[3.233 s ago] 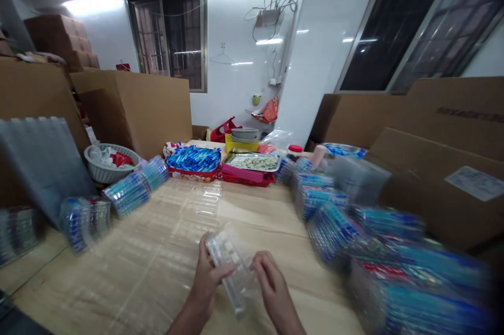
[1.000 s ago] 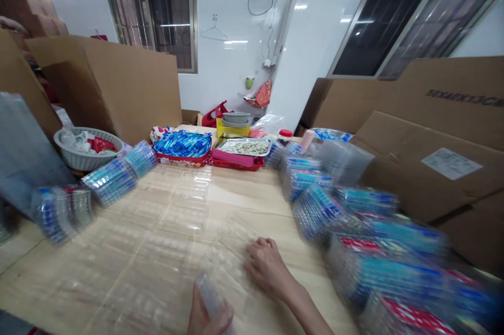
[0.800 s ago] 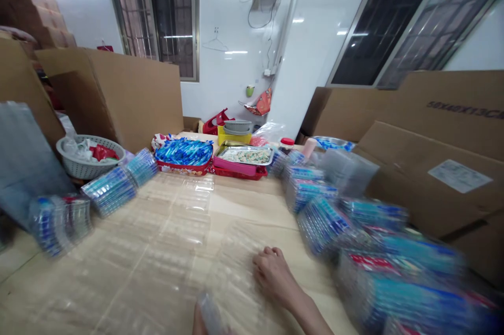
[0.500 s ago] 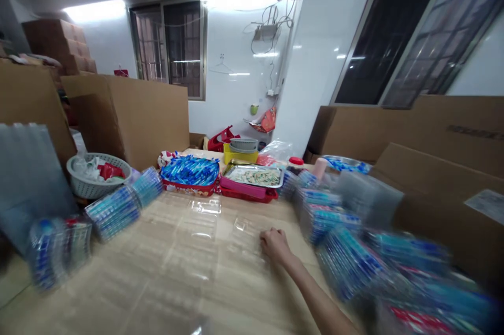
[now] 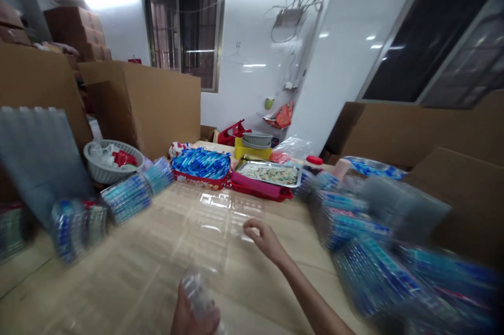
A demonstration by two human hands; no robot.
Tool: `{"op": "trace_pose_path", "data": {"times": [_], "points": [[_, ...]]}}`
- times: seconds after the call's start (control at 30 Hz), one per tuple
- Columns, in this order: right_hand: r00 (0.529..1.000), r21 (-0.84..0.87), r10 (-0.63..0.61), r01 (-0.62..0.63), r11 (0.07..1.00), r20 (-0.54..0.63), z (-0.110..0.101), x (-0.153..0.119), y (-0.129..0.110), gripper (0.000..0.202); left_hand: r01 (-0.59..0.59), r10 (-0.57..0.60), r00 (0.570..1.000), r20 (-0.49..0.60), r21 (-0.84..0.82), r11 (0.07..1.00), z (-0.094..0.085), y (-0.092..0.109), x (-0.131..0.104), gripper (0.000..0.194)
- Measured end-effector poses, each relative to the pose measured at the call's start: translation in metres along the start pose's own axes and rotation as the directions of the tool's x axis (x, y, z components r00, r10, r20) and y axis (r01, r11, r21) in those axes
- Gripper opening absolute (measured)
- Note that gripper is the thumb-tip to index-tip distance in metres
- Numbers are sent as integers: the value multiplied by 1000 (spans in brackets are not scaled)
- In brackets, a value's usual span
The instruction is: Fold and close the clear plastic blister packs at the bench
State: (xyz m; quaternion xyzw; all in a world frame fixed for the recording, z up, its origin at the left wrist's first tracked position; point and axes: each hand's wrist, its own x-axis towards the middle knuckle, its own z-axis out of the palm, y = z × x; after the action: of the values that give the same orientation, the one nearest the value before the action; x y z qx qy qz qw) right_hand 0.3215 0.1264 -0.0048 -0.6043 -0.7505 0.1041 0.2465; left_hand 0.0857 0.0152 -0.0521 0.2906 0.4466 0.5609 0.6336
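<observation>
Currently, findings are recorded with the red tray of blue sachets (image 5: 200, 164) as reference.
Left hand: left hand (image 5: 193, 316) sits at the bottom edge of view, well short of the red tray, fingers curled around a stack of clear blister shells (image 5: 197, 297); the stack stands upright in the grip and is blurred.
Right hand: right hand (image 5: 264, 239) is extended over the table (image 5: 252, 293), near the red tray and slightly to its right; fingers bent, thumb and forefinger drawn close at a clear blister shell (image 5: 242, 222); whether they actually pinch it cannot be told.
Clear shells on table: a row of laid-out blister shells (image 5: 208, 219) runs from just in front of the red tray back toward the left hand, flat on the surface.
Metal tray: a metal tray of small pieces (image 5: 270, 173) rests on a pink tray, just right of the red tray.
Packed goods, left: bundles of blue packed cards (image 5: 129, 196) lie left of the red tray, at the table edge.
Packed goods, right: piles of blue packed cards (image 5: 354, 230) lie right of the red tray, heavily blurred.
Basket: a white basket (image 5: 112, 160) stands left of the red tray, beyond the left bundles.
Cartons: a cardboard carton (image 5: 149, 104) stands behind the basket.
</observation>
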Motion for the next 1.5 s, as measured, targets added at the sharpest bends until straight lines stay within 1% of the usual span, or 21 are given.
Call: {"op": "trace_pose_path", "data": {"times": [0.03, 0.07, 0.1, 0.13, 0.17, 0.2, 0.23, 0.27, 0.4, 0.53, 0.67, 0.83, 0.97, 1.1, 1.2, 1.27, 1.33, 1.37, 1.43, 1.5], "points": [[998, 95, -46, 43, 995, 37, 5, -24, -20, 24, -36, 36, 999, 16, -13, 999, 5, 2, -5, 87], [992, 236, -102, 82, 968, 74, 8, -48, -40, 29, -71, 72, 997, 33, -26, 997, 10, 5, -10, 95], [980, 554, -167, 81, 828, 106, 10, -72, -58, 31, -96, 97, 994, 40, -29, 995, 16, 8, -14, 100], [969, 752, -204, 31, 658, 138, 11, -94, -73, 34, -103, 104, 993, 46, -26, 994, 21, 10, -18, 103], [969, 844, -193, -28, 536, 155, 10, -114, -85, 36, -101, 102, 993, 54, -18, 995, 26, 11, -22, 105], [970, 900, -177, -79, 428, 169, 9, -129, -93, 37, -94, 94, 993, 66, -5, 996, 29, 11, -26, 107], [972, 919, -150, -110, 379, 178, 7, -141, -99, 37, -85, 84, 993, 82, 7, 996, 32, 10, -30, 109], [976, 923, -123, -123, 365, 179, 6, -150, -102, 36, -79, 77, 992, 100, 16, 997, 33, 8, -34, 111], [976, 915, -92, -149, 375, 197, 2, -169, -100, 36, -56, 50, 987, 153, 36, 998, 31, -4, -48, 115], [973, 931, -79, -181, 318, 217, 7, -180, -99, 41, -19, 10, 985, 174, 46, 999, 29, -12, -56, 116], [973, 934, -47, -201, 295, 225, 14, -190, -101, 43, 27, -37, 984, 173, 59, 998, 29, -14, -63, 111], [964, 938, 22, -263, 224, 264, 17, -198, -105, 42, 42, -49, 982, 182, 44, 998, 32, -10, -70, 105], [964, 936, 38, -266, 232, 264, 19, -202, -104, 42, 55, -60, 983, 175, 33, 998, 32, -13, -72, 105], [962, 928, 41, -271, 256, 269, 22, -205, -102, 42, 49, -53, 975, 215, 21, 999, 30, -22, -72, 103], [961, 913, 66, -276, 299, 269, 21, -208, -103, 43, 58, -59, 975, 212, 10, 998, 29, -25, -73, 105], [965, 902, 102, -262, 343, 242, 16, -210, -102, 43, 69, -67, 979, 190, -7, 998, 30, -24, -75, 104], [966, 882, 143, -254, 398, 214, 9, -210, -94, 41, 85, -75, 980, 186, -47, 995, 31, -22, -77, 103], [966, 868, 165, -250, 428, 197, 4, -209, -87, 40, 100, -85, 977, 193, -69, 993, 31, -22, -77, 102], [965, 825, 202, -250, 507, 169, -4, -203, -64, 36, 125, -104, 974, 202, -94, 988, 30, -23, -77, 99], [961, 736, 231, -268, 622, 154, -12, -193, -35, 31, 124, -108, 978, 179, -80, 989, 29, -27, -76, 94]]}}
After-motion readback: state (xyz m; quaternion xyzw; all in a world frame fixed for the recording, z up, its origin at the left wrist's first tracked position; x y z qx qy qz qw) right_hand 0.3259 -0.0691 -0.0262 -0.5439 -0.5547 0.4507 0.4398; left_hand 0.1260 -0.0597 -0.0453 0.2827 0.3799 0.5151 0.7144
